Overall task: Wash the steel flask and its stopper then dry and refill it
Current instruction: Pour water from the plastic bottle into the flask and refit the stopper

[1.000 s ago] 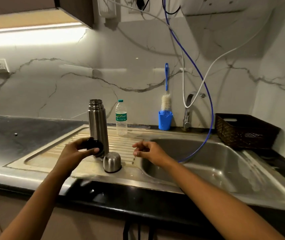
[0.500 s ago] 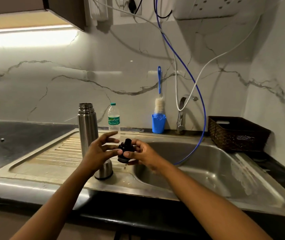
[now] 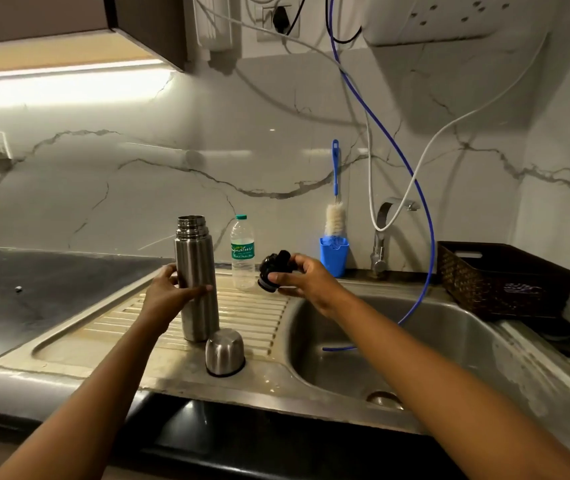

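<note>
The steel flask (image 3: 196, 268) stands upright and uncapped on the ribbed drainboard (image 3: 249, 317). My left hand (image 3: 169, 292) grips its body from the left, thumb across the front. My right hand (image 3: 302, 277) holds the black stopper (image 3: 274, 265) in its fingers, in the air just left of the sink basin (image 3: 432, 344). The flask's steel cup lid (image 3: 224, 352) sits upside down on the drainboard right in front of the flask.
A plastic water bottle (image 3: 242, 252) stands behind the flask. A blue cup (image 3: 334, 255) with a bottle brush (image 3: 335, 216) and the tap (image 3: 382, 233) are at the back. A blue hose (image 3: 422, 237) hangs into the basin. A dark basket (image 3: 498, 278) sits at right.
The stopper passed from my left hand to my right, which lifted it up and to the right. My left hand moved back and took hold of the flask.
</note>
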A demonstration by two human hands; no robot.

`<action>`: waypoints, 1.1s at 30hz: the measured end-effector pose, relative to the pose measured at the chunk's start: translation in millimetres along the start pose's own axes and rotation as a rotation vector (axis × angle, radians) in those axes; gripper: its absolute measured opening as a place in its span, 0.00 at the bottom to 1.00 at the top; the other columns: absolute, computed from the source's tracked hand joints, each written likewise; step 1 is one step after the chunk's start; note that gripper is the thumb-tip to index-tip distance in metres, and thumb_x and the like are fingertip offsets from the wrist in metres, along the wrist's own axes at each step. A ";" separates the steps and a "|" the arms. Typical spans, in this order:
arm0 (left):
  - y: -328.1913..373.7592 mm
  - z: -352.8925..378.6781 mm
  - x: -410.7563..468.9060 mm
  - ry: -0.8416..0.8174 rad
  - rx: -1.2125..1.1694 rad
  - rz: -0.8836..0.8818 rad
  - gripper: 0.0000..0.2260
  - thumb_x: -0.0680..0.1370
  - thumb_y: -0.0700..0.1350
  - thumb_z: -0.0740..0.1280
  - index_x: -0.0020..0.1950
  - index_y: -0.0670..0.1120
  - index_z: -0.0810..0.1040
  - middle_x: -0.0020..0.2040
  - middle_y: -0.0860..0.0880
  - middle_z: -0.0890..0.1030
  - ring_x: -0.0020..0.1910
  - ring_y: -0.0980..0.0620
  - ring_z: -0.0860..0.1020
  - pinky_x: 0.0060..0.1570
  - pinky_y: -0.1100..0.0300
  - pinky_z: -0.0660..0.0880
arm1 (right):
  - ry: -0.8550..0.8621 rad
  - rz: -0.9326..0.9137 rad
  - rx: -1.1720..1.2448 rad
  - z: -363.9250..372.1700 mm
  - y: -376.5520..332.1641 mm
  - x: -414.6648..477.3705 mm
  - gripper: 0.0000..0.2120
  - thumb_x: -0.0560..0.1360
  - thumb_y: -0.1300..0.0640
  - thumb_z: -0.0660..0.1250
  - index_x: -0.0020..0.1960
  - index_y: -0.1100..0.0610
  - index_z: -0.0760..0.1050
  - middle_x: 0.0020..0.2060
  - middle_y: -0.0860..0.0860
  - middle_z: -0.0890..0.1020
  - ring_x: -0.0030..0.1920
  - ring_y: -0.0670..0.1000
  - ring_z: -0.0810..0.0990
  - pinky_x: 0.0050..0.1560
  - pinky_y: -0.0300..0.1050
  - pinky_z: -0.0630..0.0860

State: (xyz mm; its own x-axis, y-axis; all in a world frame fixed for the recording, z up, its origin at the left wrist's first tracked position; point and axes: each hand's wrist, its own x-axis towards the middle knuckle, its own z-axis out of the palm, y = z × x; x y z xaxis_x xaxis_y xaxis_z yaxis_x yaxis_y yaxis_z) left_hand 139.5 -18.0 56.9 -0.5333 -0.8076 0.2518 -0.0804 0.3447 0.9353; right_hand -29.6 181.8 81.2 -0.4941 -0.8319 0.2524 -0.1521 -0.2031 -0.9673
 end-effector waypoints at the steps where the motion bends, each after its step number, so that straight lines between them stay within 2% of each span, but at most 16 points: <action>1: 2.1 3.4 -1.2 0.015 0.034 0.022 0.34 0.65 0.42 0.79 0.67 0.44 0.68 0.59 0.42 0.76 0.57 0.41 0.76 0.57 0.41 0.75 | -0.001 -0.010 -0.007 -0.4 -5.1 7.2 0.19 0.71 0.62 0.72 0.60 0.57 0.71 0.59 0.56 0.77 0.54 0.53 0.80 0.51 0.42 0.79; 3: 6.9 13.1 -3.7 0.029 0.081 0.060 0.34 0.64 0.43 0.79 0.66 0.45 0.67 0.56 0.44 0.75 0.55 0.43 0.76 0.55 0.43 0.76 | -0.007 -0.041 -0.012 0.1 -16.6 21.6 0.18 0.71 0.61 0.72 0.59 0.57 0.72 0.59 0.57 0.77 0.55 0.54 0.80 0.51 0.42 0.79; 8: 16.4 40.0 -12.2 0.007 0.136 0.130 0.35 0.63 0.47 0.80 0.64 0.46 0.66 0.52 0.48 0.74 0.50 0.48 0.76 0.51 0.50 0.78 | -0.032 -0.163 -0.064 9.9 -54.3 55.4 0.23 0.73 0.58 0.70 0.65 0.60 0.69 0.59 0.56 0.78 0.57 0.54 0.79 0.56 0.47 0.77; 12: 18.8 53.3 -15.0 -0.030 0.176 0.189 0.36 0.63 0.51 0.80 0.65 0.48 0.66 0.52 0.51 0.73 0.50 0.52 0.74 0.45 0.59 0.73 | -0.051 -0.223 -0.088 19.9 -81.0 77.6 0.22 0.73 0.59 0.70 0.65 0.60 0.70 0.59 0.56 0.77 0.57 0.54 0.79 0.52 0.44 0.78; 16: 9.6 47.4 -8.0 -0.174 0.114 0.197 0.38 0.62 0.57 0.78 0.67 0.52 0.68 0.55 0.52 0.75 0.55 0.51 0.75 0.45 0.60 0.73 | -0.124 -0.205 -0.206 25.7 -96.5 90.2 0.19 0.73 0.59 0.69 0.62 0.59 0.71 0.54 0.54 0.79 0.53 0.50 0.80 0.47 0.39 0.77; 19: 1.4 31.9 -1.5 -0.407 -0.119 0.088 0.43 0.52 0.63 0.79 0.64 0.56 0.69 0.58 0.50 0.78 0.56 0.52 0.78 0.47 0.59 0.76 | -0.214 -0.152 -0.327 25.0 -101.7 98.4 0.22 0.74 0.57 0.69 0.66 0.60 0.69 0.55 0.54 0.79 0.56 0.51 0.78 0.51 0.43 0.75; 21: -4.5 26.6 2.8 -0.494 -0.234 0.040 0.42 0.49 0.63 0.80 0.61 0.59 0.70 0.57 0.50 0.80 0.54 0.54 0.80 0.45 0.58 0.77 | -0.280 -0.118 -0.373 25.7 -105.8 103.4 0.22 0.74 0.58 0.68 0.66 0.60 0.69 0.57 0.54 0.78 0.58 0.52 0.77 0.56 0.45 0.75; 23: -9.0 26.9 6.1 -0.516 -0.273 0.056 0.42 0.50 0.61 0.81 0.61 0.58 0.70 0.56 0.50 0.81 0.53 0.54 0.81 0.43 0.59 0.79 | -0.338 -0.081 -0.421 27.1 -109.5 107.8 0.22 0.74 0.59 0.68 0.67 0.60 0.69 0.60 0.55 0.77 0.61 0.52 0.75 0.59 0.46 0.74; 29: -15.3 31.2 12.0 -0.521 -0.278 0.087 0.42 0.52 0.58 0.81 0.63 0.52 0.72 0.56 0.48 0.80 0.55 0.52 0.80 0.41 0.60 0.79 | -0.435 0.018 -0.618 19.8 -111.7 111.8 0.25 0.74 0.60 0.68 0.69 0.58 0.66 0.60 0.52 0.75 0.62 0.50 0.73 0.61 0.48 0.73; 33: -15.9 34.4 12.0 -0.493 -0.246 0.117 0.43 0.49 0.63 0.80 0.61 0.52 0.73 0.56 0.47 0.80 0.53 0.50 0.81 0.44 0.58 0.79 | -0.424 0.009 -0.725 28.1 -110.1 108.9 0.25 0.73 0.57 0.70 0.68 0.57 0.68 0.60 0.53 0.76 0.61 0.51 0.74 0.59 0.49 0.75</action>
State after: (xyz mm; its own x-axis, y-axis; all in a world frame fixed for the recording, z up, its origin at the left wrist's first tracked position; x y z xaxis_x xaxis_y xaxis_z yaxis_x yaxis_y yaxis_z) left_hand 105.4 -16.7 36.4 -0.8621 -0.4308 0.2667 0.1703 0.2493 0.9533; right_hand -42.5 99.1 214.5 -0.1562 -0.9850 0.0730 -0.7336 0.0662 -0.6763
